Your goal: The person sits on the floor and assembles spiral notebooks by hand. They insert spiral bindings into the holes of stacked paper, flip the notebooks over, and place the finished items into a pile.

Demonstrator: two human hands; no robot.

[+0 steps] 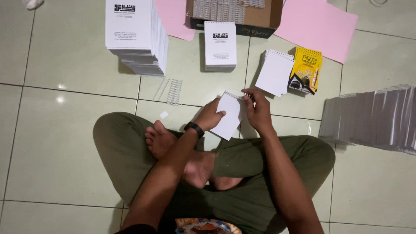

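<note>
We see a tall stack of white printed sheets (pixel 135 37) at the upper left of the tiled floor (pixel 60 138). A loose wire coil (pixel 170 91) lies just below it, with a small paper scrap (pixel 164 115) nearby. A smaller pad stack (pixel 220 45) sits in front of a cardboard box (pixel 260 15) of coils. Pink paper (pixel 318 26) spreads on both sides of the box. A blank bound notepad (pixel 274 71) rests beside a yellow-covered one (pixel 306 70). Grey clear sheets (pixel 375 119) fan out at the right.
</note>
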